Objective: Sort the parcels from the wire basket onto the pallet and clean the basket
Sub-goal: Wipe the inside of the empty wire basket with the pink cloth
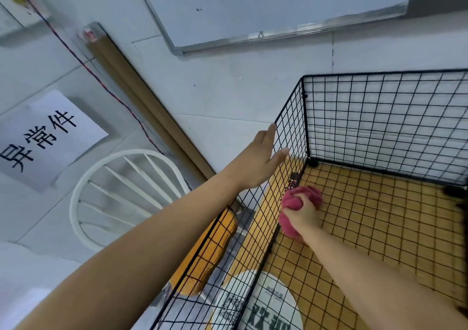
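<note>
The wire basket (379, 117) stands open-topped against a pale tiled wall, its black grid walls meeting at a far corner and its bottom lying over a yellow woven mat (379, 228). No parcels show inside the basket.

The right hand (301, 215) reaches down inside the basket, near its left wall. Its fingers (298, 199) are curled tight around a bunched pink cloth (306, 195), which is pressed against the basket's bottom. Just beyond the cloth, at the foot of the left wall, lies a small scatter of dark crumbs (292, 184).

The left hand (263, 160) is at the top rim of the basket's left wall, on the outer side. It is spread open with the fingers straight, fingertips against the rim wire and the thumb against the mesh lower down; it grips nothing.

Outside the basket, to its left, stands a white chair (121, 193) with a slatted back. A sheet of paper (48, 137) with printed characters is on the wall farther left. Above the basket a whiteboard (253, 8) hangs on the wall. A round white sticker (268, 304) with print lies on the mat at the basket's near edge.
</note>
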